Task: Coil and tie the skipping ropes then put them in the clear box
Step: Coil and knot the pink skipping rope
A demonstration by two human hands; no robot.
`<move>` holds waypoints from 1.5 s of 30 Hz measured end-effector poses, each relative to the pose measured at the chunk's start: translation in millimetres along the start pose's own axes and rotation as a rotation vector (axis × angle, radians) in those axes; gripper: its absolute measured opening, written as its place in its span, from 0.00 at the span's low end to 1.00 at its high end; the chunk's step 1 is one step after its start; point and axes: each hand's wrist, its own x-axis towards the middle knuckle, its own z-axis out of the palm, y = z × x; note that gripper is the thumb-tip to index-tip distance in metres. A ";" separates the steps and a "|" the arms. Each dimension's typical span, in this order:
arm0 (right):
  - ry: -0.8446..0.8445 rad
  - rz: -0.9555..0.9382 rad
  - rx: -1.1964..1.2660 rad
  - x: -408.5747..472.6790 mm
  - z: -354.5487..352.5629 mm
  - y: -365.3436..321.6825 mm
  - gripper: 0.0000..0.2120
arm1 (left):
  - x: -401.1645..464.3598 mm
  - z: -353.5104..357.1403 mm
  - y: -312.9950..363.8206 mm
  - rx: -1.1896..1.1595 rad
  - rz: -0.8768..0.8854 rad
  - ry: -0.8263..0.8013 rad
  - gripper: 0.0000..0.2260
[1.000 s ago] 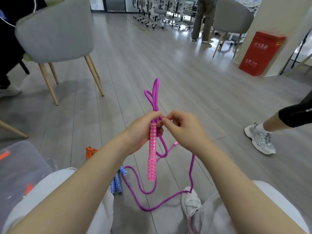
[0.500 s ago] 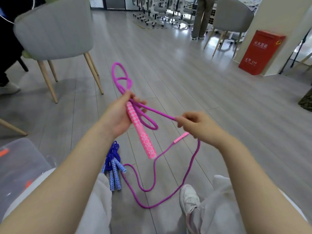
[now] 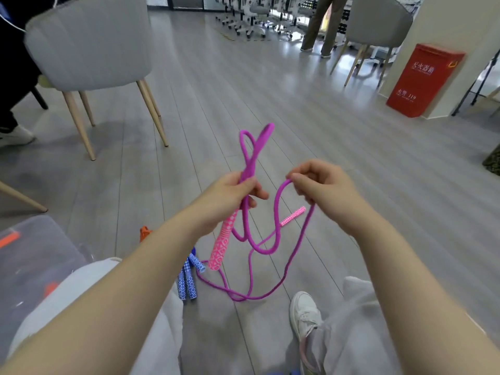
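Note:
My left hand (image 3: 230,196) grips the top of a pink patterned handle (image 3: 222,243) together with folded loops of the purple skipping rope (image 3: 254,150) that stick up above my fist. My right hand (image 3: 322,188) pinches a strand of the same rope a little to the right, at about the same height. The slack hangs down and trails on the floor (image 3: 243,293). The rope's second pink handle (image 3: 293,215) dangles below my right hand. A blue skipping rope (image 3: 188,277) lies on the floor by my left knee. The clear box (image 3: 32,255) stands at the lower left.
An orange rope end (image 3: 144,232) shows on the floor behind my left forearm. A grey chair (image 3: 89,47) stands at the far left, another chair (image 3: 378,20) and a red box (image 3: 422,79) at the far right. My white shoe (image 3: 305,312) is near the trailing rope.
My left hand swung the handle and loops back to the right and upright. My right hand rose and came closer, drawing the strand into a hanging loop between the hands.

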 end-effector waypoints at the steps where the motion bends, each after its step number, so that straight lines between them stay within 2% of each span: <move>1: -0.008 -0.004 -0.031 1.4 8.7 0.4 0.05 | -2.3 5.8 0.6 -0.009 -0.016 -0.050 0.11; 4: 0.006 -0.015 -0.077 3.6 25.5 3.6 0.05 | -5.9 13.8 2.5 -0.138 -0.088 -0.212 0.12; 8: 0.073 -0.073 -0.032 3.0 34.8 6.9 0.07 | -7.0 14.1 1.6 -0.342 -0.173 -0.332 0.12; 12: 0.098 -0.114 -0.165 1.2 35.4 9.0 0.06 | -7.1 13.6 0.3 -0.293 -0.212 -0.382 0.08; 16: 0.089 -0.104 -0.190 2.4 32.8 9.3 0.04 | -3.7 16.4 -4.1 -0.205 -0.192 -0.330 0.08; 19: 0.065 -0.076 -0.202 3.7 28.7 10.1 0.03 | -1.6 20.5 -8.9 -0.226 -0.188 -0.290 0.09; 22: 0.050 0.021 -0.163 5.7 23.3 12.4 0.06 | 3.1 22.2 -9.9 -0.433 -0.179 -0.203 0.09; 25: 0.295 -0.018 -0.279 6.4 16.8 10.7 0.10 | 12.1 14.9 -6.3 -0.735 -0.094 -0.031 0.11; 26: 0.313 -0.037 -0.293 4.4 15.2 7.4 0.12 | 15.6 9.8 -5.1 -0.787 -0.062 0.026 0.11; 27: 0.233 -0.020 -0.259 1.5 15.7 4.2 0.15 | 18.6 4.9 -4.4 -0.815 -0.035 0.074 0.11; 29: -0.093 0.092 -0.251 -9.4 25.6 -2.1 0.24 | 21.3 -1.6 -4.5 -0.825 -0.005 0.142 0.10; 31: -0.336 0.135 -0.433 -21.1 40.9 -1.5 0.29 | 21.6 -3.2 -5.2 -0.793 0.002 0.177 0.10; 33: -0.371 0.102 -0.532 -24.6 52.0 3.1 0.25 | 21.4 -4.1 -5.2 -0.761 -0.001 0.187 0.09; 37: -0.362 0.069 -0.531 -24.9 55.1 6.8 0.14 | 22.3 -10.3 -3.2 -0.788 0.013 0.174 0.10; 45: -0.568 0.122 -0.610 -19.1 47.7 7.1 0.15 | 15.5 -11.3 -0.9 -0.734 -0.029 0.146 0.09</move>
